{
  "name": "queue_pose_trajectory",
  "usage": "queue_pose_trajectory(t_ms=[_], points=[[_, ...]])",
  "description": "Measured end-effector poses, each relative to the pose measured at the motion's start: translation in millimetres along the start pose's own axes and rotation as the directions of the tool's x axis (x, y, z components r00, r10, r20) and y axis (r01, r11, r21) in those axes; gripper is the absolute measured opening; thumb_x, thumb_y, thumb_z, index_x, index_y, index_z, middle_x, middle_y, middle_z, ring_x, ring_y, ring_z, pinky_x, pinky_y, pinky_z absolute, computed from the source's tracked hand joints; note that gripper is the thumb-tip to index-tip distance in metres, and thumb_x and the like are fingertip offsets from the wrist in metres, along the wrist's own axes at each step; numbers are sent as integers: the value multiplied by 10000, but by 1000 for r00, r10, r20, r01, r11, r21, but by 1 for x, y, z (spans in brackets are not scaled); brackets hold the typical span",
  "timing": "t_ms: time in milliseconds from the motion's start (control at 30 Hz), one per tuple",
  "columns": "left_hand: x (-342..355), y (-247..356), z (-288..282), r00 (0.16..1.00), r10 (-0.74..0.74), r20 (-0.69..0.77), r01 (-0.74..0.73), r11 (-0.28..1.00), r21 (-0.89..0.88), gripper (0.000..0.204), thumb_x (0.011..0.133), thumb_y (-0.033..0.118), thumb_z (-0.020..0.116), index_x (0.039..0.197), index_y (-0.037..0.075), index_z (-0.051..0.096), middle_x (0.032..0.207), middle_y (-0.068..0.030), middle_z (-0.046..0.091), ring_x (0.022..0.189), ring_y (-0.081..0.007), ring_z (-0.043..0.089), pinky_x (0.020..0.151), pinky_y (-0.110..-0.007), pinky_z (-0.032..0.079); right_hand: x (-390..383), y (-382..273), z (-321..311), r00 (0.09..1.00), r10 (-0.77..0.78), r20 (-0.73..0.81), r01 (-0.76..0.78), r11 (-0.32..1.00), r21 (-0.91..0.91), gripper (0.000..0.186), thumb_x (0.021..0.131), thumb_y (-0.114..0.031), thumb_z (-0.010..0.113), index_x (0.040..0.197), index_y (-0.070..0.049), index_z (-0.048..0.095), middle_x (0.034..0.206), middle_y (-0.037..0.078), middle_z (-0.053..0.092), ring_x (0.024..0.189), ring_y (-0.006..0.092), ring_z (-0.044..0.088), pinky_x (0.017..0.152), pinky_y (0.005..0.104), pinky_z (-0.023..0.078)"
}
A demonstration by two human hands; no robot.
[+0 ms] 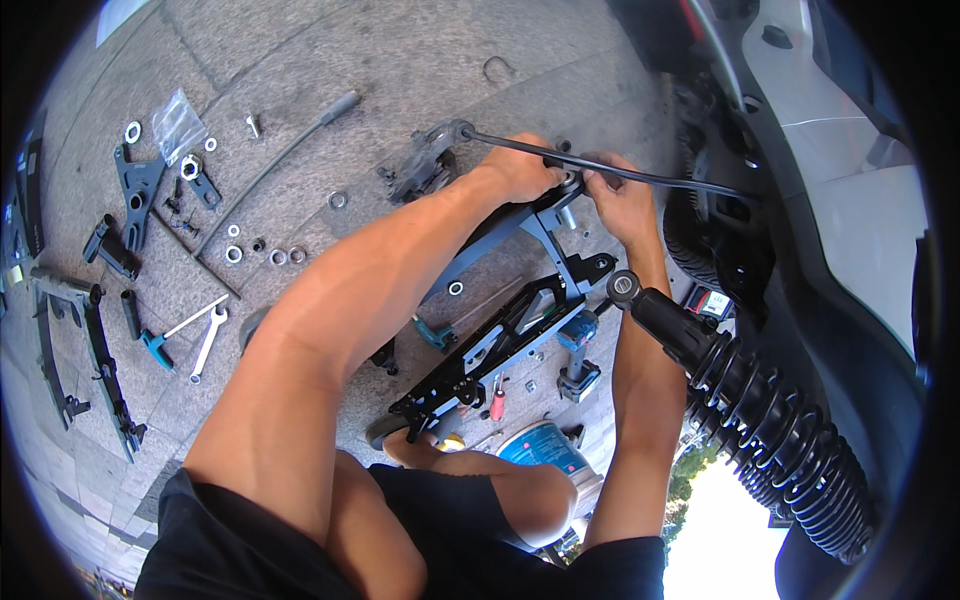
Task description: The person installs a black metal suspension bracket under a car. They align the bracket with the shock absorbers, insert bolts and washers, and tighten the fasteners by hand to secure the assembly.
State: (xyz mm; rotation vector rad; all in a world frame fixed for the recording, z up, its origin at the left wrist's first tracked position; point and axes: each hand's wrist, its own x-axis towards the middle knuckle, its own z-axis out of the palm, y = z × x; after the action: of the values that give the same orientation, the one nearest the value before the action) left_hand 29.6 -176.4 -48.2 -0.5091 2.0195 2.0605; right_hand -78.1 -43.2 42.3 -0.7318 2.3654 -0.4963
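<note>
Near the upper middle, my left hand (525, 172) is closed round the top end of a black metal frame (550, 232), beside a round bolt joint (571, 180). Just right of that joint, my right hand (615, 195) has thumb and fingers closed on a small dark part that I cannot make out. A silver cylinder (568, 216) sits below the joint. A black cable (670, 182) runs over both hands from a black caliper-like assembly (420, 165). Below my hands, a long slotted black bracket (490, 340) lies beside a cordless blue drill (575, 370).
Two black springed shocks (775, 430) and grey vehicle bodywork (850, 200) fill the right. On the paving (290, 55) at left lie several brackets (140, 185), washers, a wrench (208, 342) and a T-handle tool (158, 348). A red-handled screwdriver (498, 403) and blue bucket (540, 450) are near my knees.
</note>
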Motion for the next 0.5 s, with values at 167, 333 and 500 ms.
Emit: queue_pose_trajectory(t_ms=[167,333,500], points=[[-4,-3,-1,998,46,-30,-48,998,-40,258,827,272,683,964,54,700,977,-181,685,951,-344,650,831,-413,504,-37,19,10,974,92,-207,-57,984,170,202,927,-66,587,1091,49,615,983,111,670,880,162,652,780,289,559],[-13,-6,9,971,179,-160,-183,983,-11,232,834,205,686,989,33,688,931,-163,692,890,-295,668,800,-381,509,-62,24,33,895,348,-279,-217,886,409,219,940,-72,571,1126,38,604,1028,115,666,903,183,662,790,304,567],[-11,-11,10,946,294,-137,-298,954,-13,217,841,162,679,1018,37,682,932,-153,697,874,-287,673,780,-369,514,-60,9,58,911,382,-152,-188,716,673,446,945,-95,573,1371,-62,442,1229,122,578,1069,167,585,841,305,529]])
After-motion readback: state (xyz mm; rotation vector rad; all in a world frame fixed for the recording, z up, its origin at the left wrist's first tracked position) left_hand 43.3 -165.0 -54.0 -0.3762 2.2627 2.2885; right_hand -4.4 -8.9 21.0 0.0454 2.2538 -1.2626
